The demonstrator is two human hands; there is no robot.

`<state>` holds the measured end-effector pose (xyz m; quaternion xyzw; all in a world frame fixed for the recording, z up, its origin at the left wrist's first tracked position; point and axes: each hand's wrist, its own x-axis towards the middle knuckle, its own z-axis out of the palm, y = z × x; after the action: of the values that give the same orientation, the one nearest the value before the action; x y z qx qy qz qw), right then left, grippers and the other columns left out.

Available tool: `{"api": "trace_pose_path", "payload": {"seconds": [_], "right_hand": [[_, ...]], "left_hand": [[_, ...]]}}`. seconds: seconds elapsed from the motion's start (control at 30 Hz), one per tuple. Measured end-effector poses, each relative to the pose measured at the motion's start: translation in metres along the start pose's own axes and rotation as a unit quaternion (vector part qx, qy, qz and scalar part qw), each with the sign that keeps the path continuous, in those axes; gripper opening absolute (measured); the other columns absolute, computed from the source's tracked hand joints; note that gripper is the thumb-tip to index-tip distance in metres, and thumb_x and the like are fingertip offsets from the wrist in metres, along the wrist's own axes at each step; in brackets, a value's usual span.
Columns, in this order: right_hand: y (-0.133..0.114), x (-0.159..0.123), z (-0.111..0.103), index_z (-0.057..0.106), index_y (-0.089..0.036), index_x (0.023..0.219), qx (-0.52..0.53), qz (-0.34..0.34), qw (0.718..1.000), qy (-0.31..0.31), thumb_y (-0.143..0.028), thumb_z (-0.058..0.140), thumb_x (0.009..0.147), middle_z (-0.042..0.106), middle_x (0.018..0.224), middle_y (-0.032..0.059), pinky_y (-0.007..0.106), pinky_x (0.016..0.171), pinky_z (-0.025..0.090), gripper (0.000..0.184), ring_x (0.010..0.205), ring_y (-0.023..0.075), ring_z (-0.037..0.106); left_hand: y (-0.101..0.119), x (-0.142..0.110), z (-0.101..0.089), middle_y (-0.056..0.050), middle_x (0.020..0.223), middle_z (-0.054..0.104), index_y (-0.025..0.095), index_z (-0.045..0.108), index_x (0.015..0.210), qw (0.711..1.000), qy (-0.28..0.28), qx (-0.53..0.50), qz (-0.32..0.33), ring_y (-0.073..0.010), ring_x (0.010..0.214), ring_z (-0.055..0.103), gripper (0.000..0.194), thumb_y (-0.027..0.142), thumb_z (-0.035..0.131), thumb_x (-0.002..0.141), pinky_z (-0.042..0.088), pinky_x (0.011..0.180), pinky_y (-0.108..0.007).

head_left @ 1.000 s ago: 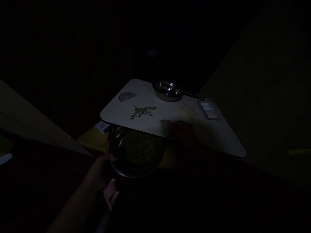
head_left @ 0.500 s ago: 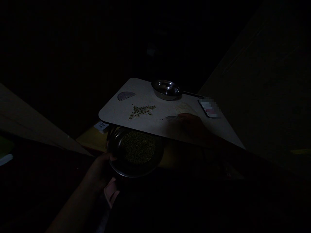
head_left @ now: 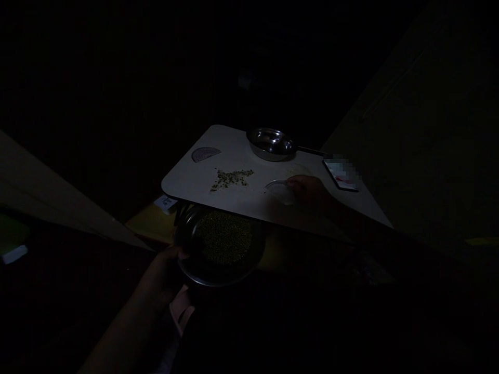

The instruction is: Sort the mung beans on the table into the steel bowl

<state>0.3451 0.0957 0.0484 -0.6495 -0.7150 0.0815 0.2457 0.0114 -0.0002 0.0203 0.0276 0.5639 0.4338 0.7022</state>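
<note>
My left hand (head_left: 169, 265) grips the near left rim of a metal bowl (head_left: 214, 280), held just below the table's front edge. Small greenish beans (head_left: 224, 239) cover the bowl's bottom. Over the white table (head_left: 183, 182), my right hand (head_left: 306, 188) is closed on a clear protractor (head_left: 278, 191), its scale facing up. Left of it lies a loose scatter of green and dark bean-like bits (head_left: 232, 179). Beyond that scatter a second protractor (head_left: 205, 154) rests flat. A pale patch of fine grains (head_left: 299, 170) shows behind my right hand.
A shiny steel bowl (head_left: 272, 145) stands at the table's back edge. To the right lies a phone (head_left: 341, 175) with a lit, blurred screen. A small white box (head_left: 165, 202) sits below the table's left corner. Walls flank both sides, and the room is very dark.
The protractor in my right hand looks raised or tilted, with more of its face showing. The whole view has shifted slightly. My left hand still holds the bean bowl.
</note>
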Motion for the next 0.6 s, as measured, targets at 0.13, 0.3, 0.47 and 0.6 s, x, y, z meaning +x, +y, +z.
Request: {"api": "trace_pose_path", "payload": {"seconds": [0.13,0.3,0.47,0.6], "right_hand": [[-0.014,-0.003,0.012,0.074,-0.016,0.089,0.028,-0.013,1.000,0.005,-0.023,0.050,0.083,0.076,0.092,0.0069,0.032,0.080,0.051,0.026,0.087,0.0206,0.069],[-0.022,-0.004,0.010,0.074,-0.017,0.089,0.051,0.006,0.998,0.024,-0.025,0.050,0.083,0.076,0.092,0.0065,0.031,0.076,0.051,0.026,0.085,0.0196,0.069],[-0.017,-0.018,-0.003,0.074,-0.017,0.089,0.025,0.007,1.000,-0.007,-0.027,0.050,0.084,0.076,0.090,0.0065,0.033,0.077,0.052,0.026,0.085,0.0215,0.070],[-0.007,-0.031,-0.009,0.074,-0.019,0.089,-0.009,0.017,1.000,-0.008,-0.024,0.049,0.084,0.076,0.094,0.0065,0.034,0.082,0.052,0.026,0.090,0.0223,0.070]], "left_hand": [[-0.003,0.006,-0.004,0.000,0.043,0.049,0.015,0.055,0.051,0.999,-0.009,0.039,0.003,-0.0098,0.037,0.044,0.016,0.000,0.052,0.054,0.040,0.037,-0.021],[-0.003,0.009,-0.007,-0.002,0.050,0.055,0.016,0.059,0.056,0.999,-0.018,0.049,0.008,-0.0123,0.045,0.050,0.015,0.002,0.054,0.052,0.045,0.042,-0.023],[-0.005,0.013,-0.013,0.000,0.049,0.054,0.017,0.060,0.057,0.998,-0.034,0.050,0.024,-0.0120,0.046,0.050,0.016,0.002,0.057,0.050,0.044,0.043,-0.022],[-0.007,0.020,-0.017,0.000,0.046,0.053,0.017,0.059,0.053,0.997,-0.045,0.063,0.025,-0.0126,0.043,0.048,0.012,0.006,0.059,0.050,0.042,0.041,-0.023]]}}
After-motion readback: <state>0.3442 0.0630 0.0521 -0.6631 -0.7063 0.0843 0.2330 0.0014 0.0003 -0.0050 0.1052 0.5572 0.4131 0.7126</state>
